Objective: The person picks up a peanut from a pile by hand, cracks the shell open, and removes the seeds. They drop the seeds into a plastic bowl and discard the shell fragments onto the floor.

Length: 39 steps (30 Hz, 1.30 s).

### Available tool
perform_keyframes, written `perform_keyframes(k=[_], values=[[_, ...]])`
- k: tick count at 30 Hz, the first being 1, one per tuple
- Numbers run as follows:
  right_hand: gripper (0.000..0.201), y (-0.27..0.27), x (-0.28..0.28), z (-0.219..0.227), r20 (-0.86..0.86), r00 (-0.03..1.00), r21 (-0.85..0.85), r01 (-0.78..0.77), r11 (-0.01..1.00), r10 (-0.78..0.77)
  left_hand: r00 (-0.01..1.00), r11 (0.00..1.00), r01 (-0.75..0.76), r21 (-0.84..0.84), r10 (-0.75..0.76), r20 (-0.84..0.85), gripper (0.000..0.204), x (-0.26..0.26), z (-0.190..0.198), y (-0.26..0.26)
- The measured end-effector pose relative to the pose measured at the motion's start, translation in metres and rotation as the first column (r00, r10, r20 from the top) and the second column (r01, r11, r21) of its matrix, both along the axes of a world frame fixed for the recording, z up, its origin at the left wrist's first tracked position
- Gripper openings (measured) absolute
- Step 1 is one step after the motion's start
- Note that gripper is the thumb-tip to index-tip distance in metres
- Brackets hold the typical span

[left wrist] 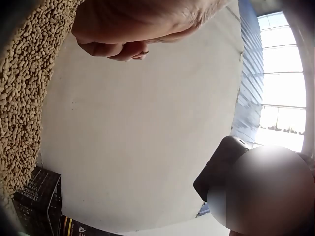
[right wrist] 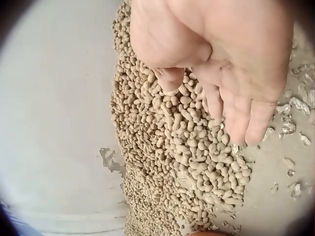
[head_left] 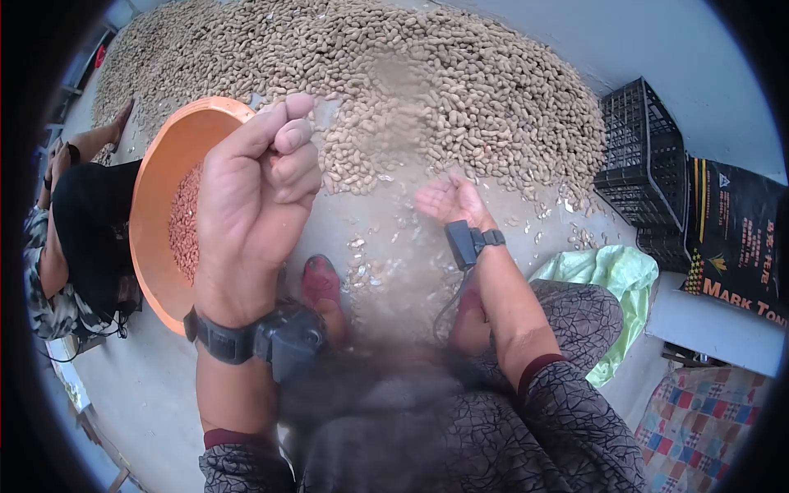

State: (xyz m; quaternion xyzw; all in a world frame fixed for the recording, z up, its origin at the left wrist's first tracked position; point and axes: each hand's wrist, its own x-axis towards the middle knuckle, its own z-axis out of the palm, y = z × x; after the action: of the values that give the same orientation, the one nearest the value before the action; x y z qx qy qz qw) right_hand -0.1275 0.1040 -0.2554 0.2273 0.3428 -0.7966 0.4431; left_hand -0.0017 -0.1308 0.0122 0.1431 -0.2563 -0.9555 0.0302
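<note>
My left hand [head_left: 259, 177] is raised in front of an orange basin [head_left: 156, 177], its fingers curled toward the palm. Nothing shows between those fingers; the inside of the curl is hidden. Reddish shelled peanuts [head_left: 184, 222] lie in the basin, partly covered by this hand. My right hand [head_left: 450, 200] reaches forward at the near edge of a large heap of unshelled peanuts [head_left: 493, 107]. Its fingers [right wrist: 241, 115] are extended and slightly bent, with no object seen in them. In the right wrist view, the heap's peanuts [right wrist: 197, 147] spread behind and below the fingertips.
Broken shells [head_left: 362, 267] litter the floor between my feet. Black plastic crates [head_left: 645, 156] stand against the wall at right, beside a black printed bag [head_left: 735, 230]. A green sack [head_left: 612, 279] lies by my right knee. Another person's dark-clothed leg [head_left: 94, 222] is at left.
</note>
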Motion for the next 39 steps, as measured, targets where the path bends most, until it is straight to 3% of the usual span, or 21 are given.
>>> perform_keyframes(k=[4, 8, 15, 17, 20, 27, 29, 30, 32, 35, 39], values=[[0.069, -0.041, 0.008, -0.055, 0.143, 0.989, -0.044, 0.05, 0.998, -0.043, 0.994, 0.988, -0.089, 0.126, 0.096, -0.05, 0.02, 0.002, 0.009, -0.009], [0.072, -0.081, 0.015, -0.092, 0.271, 0.956, -0.029, 0.122, 0.992, -0.11, 0.988, 0.985, -0.15, 0.086, 0.147, 0.046, 0.022, 0.002, 0.011, -0.012], [0.069, -0.126, 0.011, -0.11, 0.296, 0.917, -0.109, 0.312, 0.944, -0.268, 0.97, 0.977, -0.207, 0.043, 0.199, 0.143, 0.02, -0.001, 0.014, -0.011], [0.072, -0.139, 0.003, -0.121, 0.357, 0.864, -0.235, 0.451, 0.861, -0.355, 0.951, 0.969, -0.242, 0.042, 0.229, 0.208, 0.019, -0.004, 0.018, -0.01], [0.08, -0.157, -0.011, -0.112, 0.343, 0.822, -0.208, 0.538, 0.816, -0.454, 0.931, 0.965, -0.261, -0.008, 0.254, 0.261, 0.021, -0.009, 0.022, -0.005], [0.088, -0.17, -0.056, -0.114, 0.39, 0.776, -0.204, 0.598, 0.775, -0.496, 0.919, 0.969, -0.242, -0.058, 0.248, 0.305, 0.02, -0.01, 0.021, -0.002], [0.061, -0.175, -0.06, -0.103, 0.349, 0.774, -0.064, 0.582, 0.811, -0.528, 0.913, 0.968, -0.243, -0.064, 0.25, 0.323, 0.019, -0.011, 0.022, -0.001], [0.061, -0.175, -0.06, -0.103, 0.351, 0.775, -0.068, 0.582, 0.811, -0.527, 0.913, 0.968, -0.243, -0.068, 0.252, 0.322, 0.019, -0.011, 0.023, -0.001], [0.045, -0.168, -0.061, -0.102, 0.151, 0.879, -0.094, 0.469, 0.878, -0.453, 0.914, 0.97, -0.228, -0.08, 0.242, 0.326, 0.017, -0.011, 0.024, 0.0], [0.034, -0.154, -0.063, -0.098, 0.282, 0.872, -0.144, 0.452, 0.88, -0.401, 0.922, 0.975, -0.216, -0.06, 0.224, 0.317, 0.016, -0.009, 0.024, 0.002], [0.03, -0.137, -0.056, -0.077, 0.253, 0.912, -0.189, 0.373, 0.908, -0.322, 0.948, 0.986, -0.162, -0.044, 0.168, 0.27, 0.016, -0.004, 0.021, 0.002]])
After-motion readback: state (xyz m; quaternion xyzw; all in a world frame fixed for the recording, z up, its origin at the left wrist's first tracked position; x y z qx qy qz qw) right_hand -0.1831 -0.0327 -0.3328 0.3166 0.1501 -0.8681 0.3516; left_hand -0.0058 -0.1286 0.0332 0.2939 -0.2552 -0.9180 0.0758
